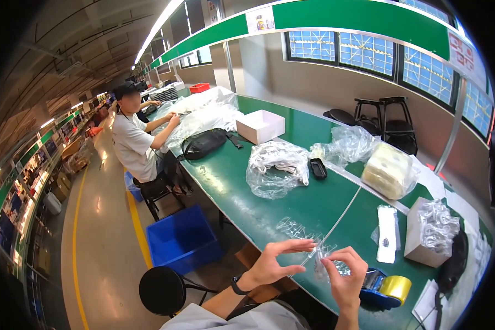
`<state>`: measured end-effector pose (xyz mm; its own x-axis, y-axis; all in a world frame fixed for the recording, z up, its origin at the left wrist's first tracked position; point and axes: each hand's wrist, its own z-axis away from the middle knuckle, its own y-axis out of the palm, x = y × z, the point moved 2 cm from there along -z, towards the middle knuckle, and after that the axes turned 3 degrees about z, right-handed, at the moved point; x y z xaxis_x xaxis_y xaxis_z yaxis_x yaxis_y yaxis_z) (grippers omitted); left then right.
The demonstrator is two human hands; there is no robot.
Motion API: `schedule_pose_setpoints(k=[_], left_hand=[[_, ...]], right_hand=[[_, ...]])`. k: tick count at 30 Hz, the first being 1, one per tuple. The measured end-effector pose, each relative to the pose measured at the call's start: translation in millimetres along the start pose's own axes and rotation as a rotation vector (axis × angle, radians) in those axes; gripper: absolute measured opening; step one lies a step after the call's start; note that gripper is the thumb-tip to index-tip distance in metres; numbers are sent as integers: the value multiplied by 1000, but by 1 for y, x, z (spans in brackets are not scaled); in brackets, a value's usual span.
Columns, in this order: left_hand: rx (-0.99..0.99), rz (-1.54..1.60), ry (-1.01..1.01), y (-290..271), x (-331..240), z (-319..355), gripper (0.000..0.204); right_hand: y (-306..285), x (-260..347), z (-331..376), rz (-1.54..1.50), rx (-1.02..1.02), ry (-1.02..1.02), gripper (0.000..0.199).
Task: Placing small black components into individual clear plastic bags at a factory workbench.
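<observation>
Hands [308, 267] pinch crinkled clear plastic bag [325, 263].

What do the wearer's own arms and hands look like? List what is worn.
Both forearms are bare. The left hand has a dark watch with a black strap at the wrist. The right hand wears nothing visible: no gloves or rings can be made out.

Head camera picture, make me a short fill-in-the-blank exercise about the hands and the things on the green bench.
1. Both hands, left hand and right hand, hold a small clear plastic ____.
2. The tape dispenser beside the right hand holds a roll of ____ tape.
3. The crate on the floor by the bench is ____.
4. The open box farther up the bench is ____.

Missing words: bag; yellow; blue; white
</observation>
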<state>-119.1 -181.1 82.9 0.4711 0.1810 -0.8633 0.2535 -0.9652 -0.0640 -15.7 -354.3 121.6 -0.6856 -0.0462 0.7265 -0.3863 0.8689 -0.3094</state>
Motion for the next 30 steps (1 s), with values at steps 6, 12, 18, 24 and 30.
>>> schedule_pose_setpoints(k=[6, 12, 18, 24, 30], left_hand=[[-33, 217, -204, 10, 16, -8, 40], [-129, 230, -222, 8, 14, -6, 17], [-189, 194, -231, 9, 11, -2, 12], [-299, 129, -170, 11, 9, -12, 11], [-281, 52, -160, 5, 0, -17, 12]], right_hand=[[4, -3, -1, -19, 17, -13, 14], [3, -1, -3, -39, 4, 23, 14], [1, -2, 1, -58, -10, 35, 13], [1, -13, -7, -103, -1, 151, 6], [6, -25, -10, -264, 42, 294, 4]])
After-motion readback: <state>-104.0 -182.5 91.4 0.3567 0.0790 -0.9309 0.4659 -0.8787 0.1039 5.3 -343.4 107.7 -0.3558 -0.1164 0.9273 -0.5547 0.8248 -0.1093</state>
